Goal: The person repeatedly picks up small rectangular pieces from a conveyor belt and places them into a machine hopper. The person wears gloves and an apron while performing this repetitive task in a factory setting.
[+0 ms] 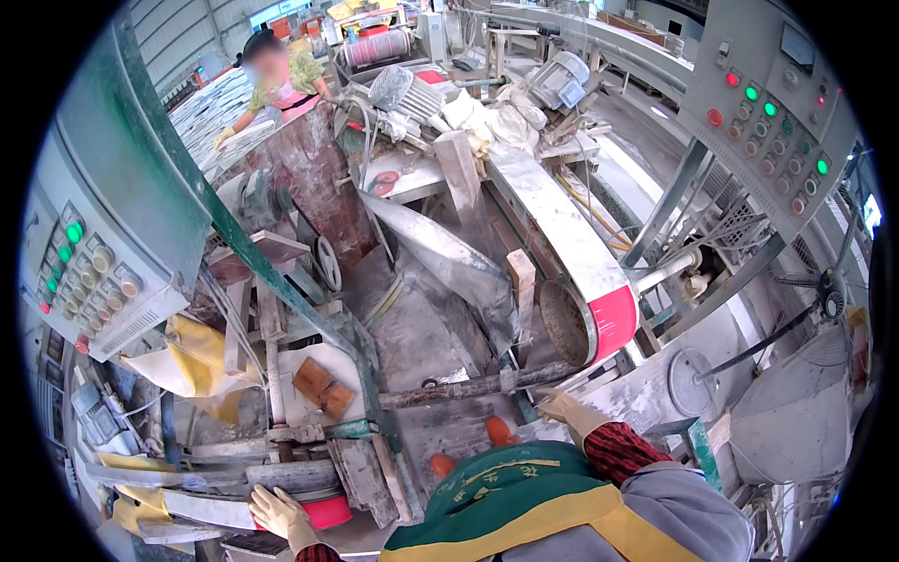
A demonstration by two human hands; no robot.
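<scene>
My left hand [281,517], in a pale cream glove, is at the lower left with its fingers spread. It lies on or just above the end of a long white machine guard [201,507] beside a red curved end piece [328,511]; contact cannot be made out. My right hand [568,413], gloved the same way, reaches out from a red-and-black checked cuff with its fingers stretched and nothing visible in them. Close to its fingertips runs a dirty horizontal pipe [449,391]. Just beyond stands the red rounded end [613,321] of a white conveyor cover [552,211].
Control panels with lit buttons stand at left [103,272] and right [773,131]. A green post [253,262] slants across the left. An orange-brown block [323,387] lies on a pale board. A co-worker [286,84] in gloves is at the far left. A pedestal fan [831,292] stands right.
</scene>
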